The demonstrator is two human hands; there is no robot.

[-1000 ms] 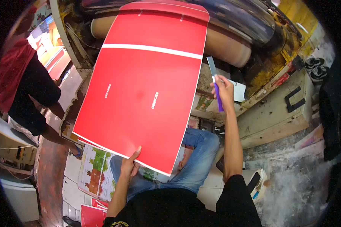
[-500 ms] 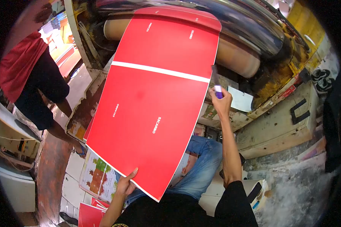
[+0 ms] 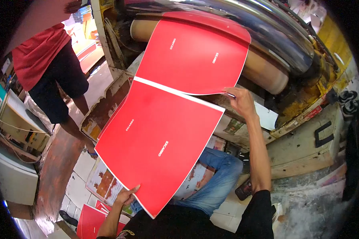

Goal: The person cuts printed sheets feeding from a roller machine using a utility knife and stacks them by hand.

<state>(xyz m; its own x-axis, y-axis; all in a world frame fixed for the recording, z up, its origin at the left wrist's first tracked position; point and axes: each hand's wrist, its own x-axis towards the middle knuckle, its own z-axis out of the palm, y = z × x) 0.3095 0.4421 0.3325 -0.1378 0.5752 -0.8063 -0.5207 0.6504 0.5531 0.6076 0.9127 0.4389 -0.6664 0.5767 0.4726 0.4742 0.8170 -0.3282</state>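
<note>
A large red sheet [image 3: 143,131] with white lettering slopes from the rollers down over my lap. A white strip [image 3: 163,88] crosses it. Along this strip the sheet is parted on the right side, while the left part still joins the upper red piece [image 3: 195,59]. My left hand [image 3: 125,196] is closed on the lower left edge, thumb on top. Near the right end of the gap, my right hand [image 3: 244,104] is closed round a knife [image 3: 230,95], mostly hidden by the fingers, beside the upper piece's curled lower corner.
Beyond the sheet is a machine with a shiny roller [image 3: 283,47] and a brown roller [image 3: 267,71]. A person in a red shirt [image 3: 42,55] stands at left. More red sheets [image 3: 87,221] lie at lower left. A phone-like dark object [image 3: 244,190] is by my knee.
The sheet, whole before, is now split along the white strip from the right. My right hand has turned with the knife, and the upper piece's corner has lifted away. My left hand keeps its hold.
</note>
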